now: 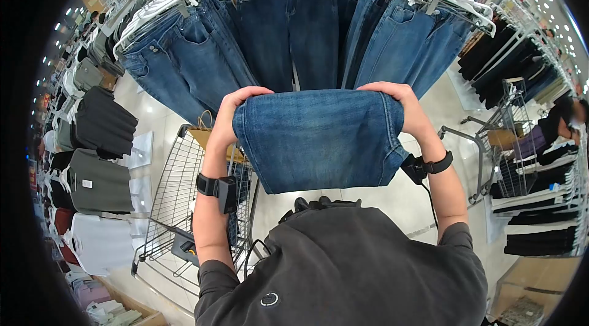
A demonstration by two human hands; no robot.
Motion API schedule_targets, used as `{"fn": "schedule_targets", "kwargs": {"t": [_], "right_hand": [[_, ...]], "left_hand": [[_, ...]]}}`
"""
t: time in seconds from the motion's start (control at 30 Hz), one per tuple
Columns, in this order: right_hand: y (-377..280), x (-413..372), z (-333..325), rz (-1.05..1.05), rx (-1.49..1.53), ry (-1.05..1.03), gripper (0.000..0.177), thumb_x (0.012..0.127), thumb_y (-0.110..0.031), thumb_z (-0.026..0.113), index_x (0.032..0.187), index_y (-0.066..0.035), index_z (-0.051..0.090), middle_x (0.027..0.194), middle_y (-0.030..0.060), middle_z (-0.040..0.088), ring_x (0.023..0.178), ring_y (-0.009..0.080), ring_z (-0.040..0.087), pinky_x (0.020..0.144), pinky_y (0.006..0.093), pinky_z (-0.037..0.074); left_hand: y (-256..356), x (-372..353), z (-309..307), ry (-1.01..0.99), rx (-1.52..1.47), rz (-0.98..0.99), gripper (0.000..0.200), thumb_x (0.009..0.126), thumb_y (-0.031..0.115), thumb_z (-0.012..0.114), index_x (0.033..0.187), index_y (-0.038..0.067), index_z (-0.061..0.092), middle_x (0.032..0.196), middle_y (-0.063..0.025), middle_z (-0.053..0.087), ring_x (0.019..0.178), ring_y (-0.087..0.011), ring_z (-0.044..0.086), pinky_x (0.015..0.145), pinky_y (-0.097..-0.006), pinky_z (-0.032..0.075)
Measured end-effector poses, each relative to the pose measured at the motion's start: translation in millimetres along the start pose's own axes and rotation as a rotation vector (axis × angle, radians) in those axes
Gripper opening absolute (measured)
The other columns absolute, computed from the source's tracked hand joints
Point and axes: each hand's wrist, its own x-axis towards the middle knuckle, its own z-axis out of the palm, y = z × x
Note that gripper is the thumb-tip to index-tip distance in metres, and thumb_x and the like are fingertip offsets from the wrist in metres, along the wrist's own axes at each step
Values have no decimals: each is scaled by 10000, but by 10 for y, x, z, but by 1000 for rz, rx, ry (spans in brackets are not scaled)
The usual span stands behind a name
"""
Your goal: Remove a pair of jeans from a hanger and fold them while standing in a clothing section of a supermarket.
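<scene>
A folded pair of blue jeans (316, 142) is held up in front of my chest, stretched between both hands. My left hand (236, 108) grips its left upper corner, fingers curled over the top edge. At the opposite upper corner, my right hand (402, 105) clasps the denim the same way. Just beyond the fold hang dark blue jeans (285, 25) on a clip hanger. Lighter blue jeans (190, 59) hang to the left, and more faded jeans (408, 43) to the right.
A wire shopping cart (159, 203) with a brown paper bag (199, 135) stands by my left arm. Another cart (512, 142) is at the right, near a bending person (555, 120). Racks of shirts (101, 178) line the left; dark trousers (540, 234) hang at right.
</scene>
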Motion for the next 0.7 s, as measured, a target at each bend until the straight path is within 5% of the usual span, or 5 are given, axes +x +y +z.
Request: {"fn": "schedule_targets", "kwargs": {"t": [0.3,0.4,0.47,0.6,0.7], "right_hand": [[-190,-47,271,-209,-282,87,230,682,-41,640,911,-37,650,820,102,643,735,298,642,646,338,504],[-4,6,526,-253,-357,163,226,660,-21,603,874,-67,656,791,68,629,668,271,610,569,346,440],[95,17,725,-250,-444,202,261,627,12,582,863,-73,655,771,56,617,672,253,602,560,347,414],[161,-22,1071,-289,-419,196,315,578,-15,588,871,-84,679,737,36,593,652,231,563,552,337,378],[54,-167,1378,-450,-379,69,257,620,-102,610,872,-94,660,721,-2,523,632,175,513,563,308,360]], "left_hand": [[-448,-270,-20,147,473,57,255,665,-24,661,917,12,642,819,-109,646,741,-201,630,687,-285,480],[-1053,-580,89,170,688,-182,232,719,26,652,951,32,649,862,-129,660,780,-226,649,688,-320,492],[-1286,-891,360,140,680,-597,184,856,160,625,977,24,651,894,-124,675,825,-236,658,722,-350,511],[-1158,-1325,1308,117,-993,-984,579,973,520,384,1123,-2,583,1105,-96,650,973,-180,637,811,-322,530],[-1531,-1408,1854,347,-1408,-1008,546,961,484,417,1205,17,562,1125,-129,627,968,-302,617,838,-390,528]]}}
